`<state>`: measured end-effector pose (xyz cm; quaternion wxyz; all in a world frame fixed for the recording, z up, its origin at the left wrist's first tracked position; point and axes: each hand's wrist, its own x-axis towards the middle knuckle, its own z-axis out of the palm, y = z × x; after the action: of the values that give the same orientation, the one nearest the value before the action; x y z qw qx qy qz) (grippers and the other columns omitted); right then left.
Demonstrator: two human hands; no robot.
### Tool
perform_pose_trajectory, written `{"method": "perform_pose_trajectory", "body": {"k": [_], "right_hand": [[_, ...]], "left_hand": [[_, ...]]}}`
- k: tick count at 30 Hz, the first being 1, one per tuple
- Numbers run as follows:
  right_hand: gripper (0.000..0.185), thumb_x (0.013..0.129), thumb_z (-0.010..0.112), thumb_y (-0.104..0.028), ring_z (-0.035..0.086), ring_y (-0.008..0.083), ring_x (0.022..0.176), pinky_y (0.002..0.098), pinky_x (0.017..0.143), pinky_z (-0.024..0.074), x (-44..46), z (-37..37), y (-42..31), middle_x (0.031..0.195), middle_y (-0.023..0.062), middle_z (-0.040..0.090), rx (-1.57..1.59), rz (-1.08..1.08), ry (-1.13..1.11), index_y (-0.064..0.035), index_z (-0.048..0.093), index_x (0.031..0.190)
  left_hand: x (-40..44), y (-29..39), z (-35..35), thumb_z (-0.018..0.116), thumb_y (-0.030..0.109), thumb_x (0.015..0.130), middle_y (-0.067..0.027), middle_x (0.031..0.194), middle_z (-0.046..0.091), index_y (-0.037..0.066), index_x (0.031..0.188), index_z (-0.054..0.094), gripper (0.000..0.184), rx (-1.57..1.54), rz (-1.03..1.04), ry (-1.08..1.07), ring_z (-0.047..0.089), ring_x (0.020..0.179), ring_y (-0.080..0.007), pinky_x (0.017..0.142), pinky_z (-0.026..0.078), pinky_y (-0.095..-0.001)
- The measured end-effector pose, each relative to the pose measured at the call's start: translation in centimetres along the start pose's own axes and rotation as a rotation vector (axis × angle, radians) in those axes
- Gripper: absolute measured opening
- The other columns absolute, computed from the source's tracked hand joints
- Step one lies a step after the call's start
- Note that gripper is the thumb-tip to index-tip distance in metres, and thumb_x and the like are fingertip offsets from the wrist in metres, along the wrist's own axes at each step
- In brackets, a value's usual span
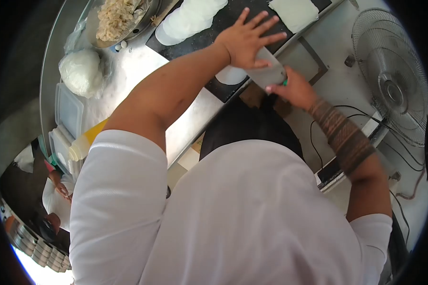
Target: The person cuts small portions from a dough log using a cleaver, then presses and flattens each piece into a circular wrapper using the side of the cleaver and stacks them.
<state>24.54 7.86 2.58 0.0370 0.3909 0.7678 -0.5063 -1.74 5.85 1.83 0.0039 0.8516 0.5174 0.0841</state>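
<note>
My left hand (pixel 247 43) lies over a wide metal cleaver blade (pixel 267 71), its fingers spread and the heel of the palm against the blade. Closed around the cleaver's handle is my right hand (pixel 297 90); a bit of green shows at the grip. Partly under the blade, a thin white dough round (pixel 230 75) rests on the edge of a black board (pixel 216 88). Farther along the board, several overlapping white dough rounds (pixel 188 21) are laid in a row. A folded whitish cloth (pixel 296 14) sits at the board's far right.
Left on the metal table (pixel 128 66) are a bowl of pale shredded filling (pixel 116 19), a plastic-wrapped white lump (pixel 80 71), plastic containers (pixel 69 109) and a yellow squeeze bottle (pixel 84 141). A fan (pixel 392 90) and cables are at right. Another person (pixel 59 194) is at lower left.
</note>
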Motion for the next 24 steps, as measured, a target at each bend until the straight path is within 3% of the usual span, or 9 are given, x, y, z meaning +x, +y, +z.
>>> {"method": "perform_pose_trajectory", "body": {"k": [2,7,8,10,11,17,20,23,24], "right_hand": [[0.073,0.084,0.088,-0.043,0.072,0.0333,0.11,0.0423,0.095,0.0552,2.7,-1.5,-0.6,0.12,0.0224,0.073,-0.081,-0.04,0.014,0.0022,0.061,0.135],[0.067,0.083,0.09,-0.037,0.072,0.0278,0.109,0.04,0.096,0.0552,2.5,-1.8,-3.3,0.117,0.0179,0.075,-0.163,-0.011,0.071,0.0017,0.064,0.132],[0.067,0.083,0.091,-0.034,0.071,0.0263,0.109,0.0398,0.097,0.0551,1.0,0.0,-2.3,0.117,0.0167,0.075,-0.031,-0.032,0.051,0.0019,0.064,0.132],[0.067,0.081,0.093,-0.028,0.07,0.0236,0.111,0.0391,0.098,0.0548,-1.1,3.6,-1.1,0.118,0.0148,0.075,0.089,-0.013,-0.015,0.0022,0.064,0.133],[0.07,0.081,0.09,-0.037,0.07,0.041,0.116,0.0457,0.101,0.054,-2.1,5.6,0.8,0.12,0.0265,0.072,0.097,-0.026,-0.056,0.0024,0.063,0.132],[0.07,0.081,0.091,-0.039,0.071,0.0409,0.112,0.0449,0.1,0.0538,0.2,0.4,1.1,0.117,0.0258,0.073,0.127,0.041,0.009,0.0038,0.062,0.128],[0.066,0.084,0.088,-0.041,0.071,0.0399,0.107,0.0449,0.094,0.0553,3.9,-1.9,1.8,0.114,0.0249,0.073,-0.033,-0.073,0.054,0.0044,0.062,0.123],[0.062,0.091,0.082,-0.044,0.071,0.0416,0.107,0.0479,0.093,0.0553,4.9,-4.4,-1.3,0.113,0.0261,0.073,-0.191,-0.102,0.114,0.0052,0.062,0.122],[0.061,0.092,0.082,-0.043,0.071,0.0418,0.108,0.0483,0.093,0.0553,4.2,-4.1,-1.3,0.113,0.0263,0.073,-0.177,-0.063,0.118,0.0049,0.062,0.122]], "left_hand": [[0.6,-2.1,-0.9,0.063,0.068,0.089,-0.0257,0.171,0.028,0.018,0.166,0.036,0.096,-0.062,-0.009,0.02,0.026,0.157,-0.049,0.123,0.019,-0.0715],[1.2,-3.7,-1.8,0.061,0.065,0.092,-0.0279,0.172,0.023,0.017,0.165,0.037,0.091,-0.007,0.054,0.04,0.021,0.159,-0.0494,0.126,0.019,-0.0653],[0.1,-3.3,0.1,0.063,0.072,0.088,-0.016,0.176,0.024,0.033,0.168,0.031,0.094,-0.008,0.118,0.188,0.024,0.161,-0.0415,0.127,0.017,-0.0662],[-3.4,-0.9,0.4,0.065,0.071,0.088,-0.0152,0.176,0.025,0.032,0.168,0.033,0.094,-0.073,0.088,0.102,0.024,0.161,-0.0417,0.127,0.017,-0.0663],[-4.9,1.0,0.7,0.066,0.071,0.088,-0.0151,0.176,0.025,0.032,0.167,0.034,0.094,-0.122,0.079,0.043,0.024,0.161,-0.0415,0.127,0.018,-0.0668],[1.2,-0.9,0.9,0.062,0.07,0.089,-0.0146,0.176,0.024,0.034,0.168,0.031,0.092,0.011,0.05,-0.031,0.025,0.161,-0.0393,0.127,0.015,-0.0678],[2.6,-3.5,1.9,0.063,0.058,0.095,-0.016,0.17,0.035,0.029,0.159,0.049,0.071,0.087,-0.007,0.16,0.034,0.156,-0.0385,0.125,0.023,-0.0649],[3.4,-3.6,-2.2,0.063,0.043,0.101,-0.0283,0.161,0.044,0.008,0.156,0.048,0.067,0.122,-0.065,0.173,0.044,0.149,-0.0437,0.122,0.036,-0.0592],[3.4,-3.5,-2.2,0.063,0.043,0.101,-0.0247,0.159,0.048,0.012,0.15,0.054,0.059,0.043,-0.214,0.18,0.047,0.146,-0.0423,0.12,0.037,-0.0584]]}}
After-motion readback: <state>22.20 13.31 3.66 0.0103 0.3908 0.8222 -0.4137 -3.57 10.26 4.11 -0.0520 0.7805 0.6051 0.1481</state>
